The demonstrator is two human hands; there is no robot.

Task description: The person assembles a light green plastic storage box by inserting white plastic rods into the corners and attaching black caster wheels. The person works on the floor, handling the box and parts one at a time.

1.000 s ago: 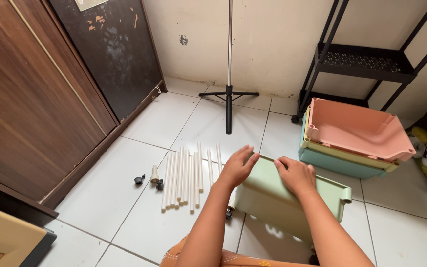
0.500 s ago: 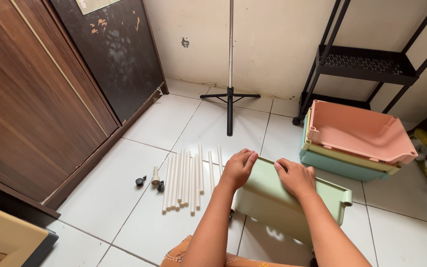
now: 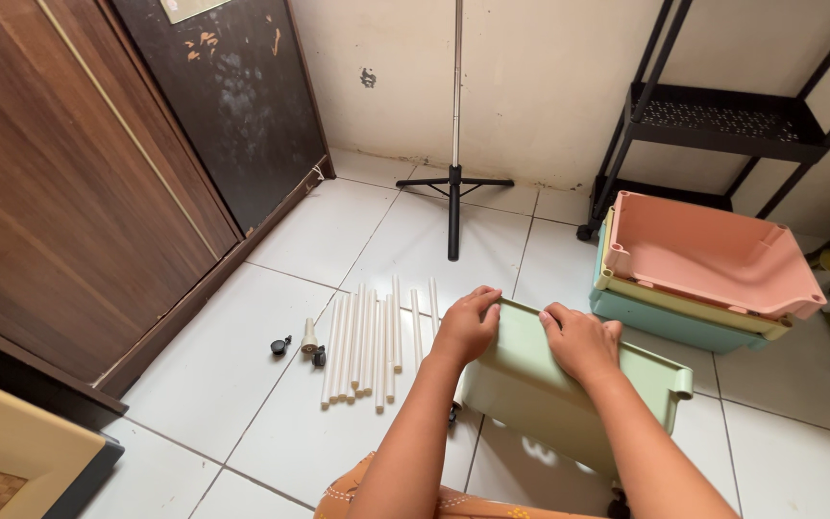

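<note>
A pale green plastic bin [image 3: 540, 384] lies tipped on the white tiled floor in front of me. My left hand [image 3: 466, 327] curls over its far left corner. My right hand [image 3: 580, 341] presses flat on its upturned side, fingers wrapped over the far rim. Left of the bin lie several white tubes [image 3: 367, 346] side by side. Small black caster wheels [image 3: 280, 346] and a short cream connector [image 3: 309, 338] rest just beyond the tubes' left edge.
A stack of nested bins, pink [image 3: 713, 252] over yellow over teal, stands at the right. Behind it is a black metal rack [image 3: 722, 120]. A black tripod stand [image 3: 453, 183] rises by the far wall. Dark wooden cupboards [image 3: 69, 192] line the left.
My left hand's fingers have curled from spread flat to a grip over the bin's corner. The view has drifted slightly; the bin and right hand stay put.
</note>
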